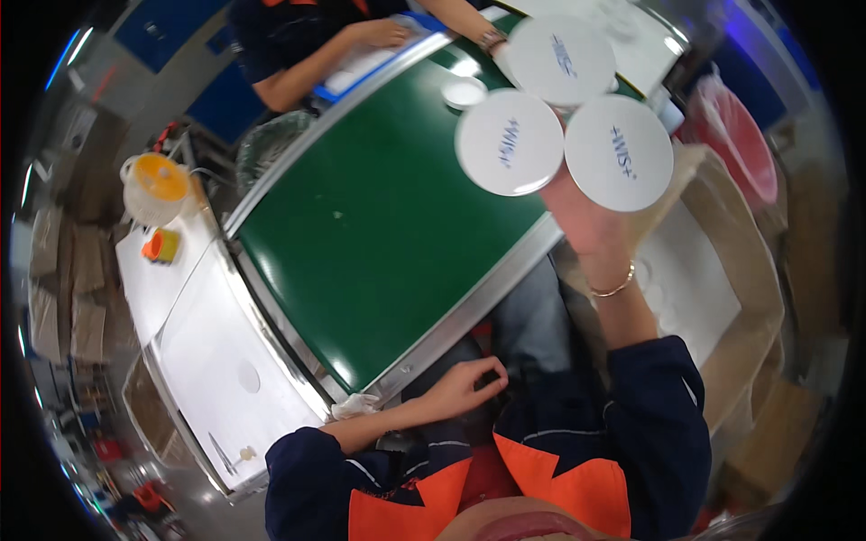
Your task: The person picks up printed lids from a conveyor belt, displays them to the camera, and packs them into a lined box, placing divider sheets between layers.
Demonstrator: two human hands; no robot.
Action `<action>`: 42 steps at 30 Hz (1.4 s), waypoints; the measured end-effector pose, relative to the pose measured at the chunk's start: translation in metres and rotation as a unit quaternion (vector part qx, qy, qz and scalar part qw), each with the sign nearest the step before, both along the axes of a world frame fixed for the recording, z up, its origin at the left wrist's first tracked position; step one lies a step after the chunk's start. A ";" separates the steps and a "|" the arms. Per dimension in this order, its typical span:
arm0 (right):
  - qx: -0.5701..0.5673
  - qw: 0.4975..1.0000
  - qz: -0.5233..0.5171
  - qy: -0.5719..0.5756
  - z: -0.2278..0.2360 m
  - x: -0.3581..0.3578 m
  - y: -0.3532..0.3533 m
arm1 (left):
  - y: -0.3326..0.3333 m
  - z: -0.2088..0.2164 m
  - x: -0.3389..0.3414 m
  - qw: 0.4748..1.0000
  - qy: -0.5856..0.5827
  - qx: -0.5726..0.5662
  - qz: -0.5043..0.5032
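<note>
My right hand reaches over the near edge of a green conveyor belt. It holds white round discs with blue print; its fingers are mostly hidden behind them. One white disc lies to the left and another white disc to the right. Beyond them is a third white disc, beside a co-worker's wrist; whose hand bears it I cannot tell. My left hand is low by my lap, near the belt's frame. Its fingers curl toward the thumb, with nothing visible in them.
A small white round piece sits on the belt's far part. Across it, a co-worker's hand is over a blue tray. At left stands a white side table with tweezers. A lined bin stands at right.
</note>
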State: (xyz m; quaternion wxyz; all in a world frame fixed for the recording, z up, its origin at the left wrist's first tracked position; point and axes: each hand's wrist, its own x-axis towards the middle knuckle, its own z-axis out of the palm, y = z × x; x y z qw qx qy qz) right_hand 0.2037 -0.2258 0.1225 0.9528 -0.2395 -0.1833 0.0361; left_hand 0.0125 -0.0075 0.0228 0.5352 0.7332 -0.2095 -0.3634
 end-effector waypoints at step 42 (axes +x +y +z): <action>-0.850 0.325 -0.314 0.271 -0.244 -0.101 -0.327 | -0.017 -0.004 0.007 0.998 0.057 0.003 0.024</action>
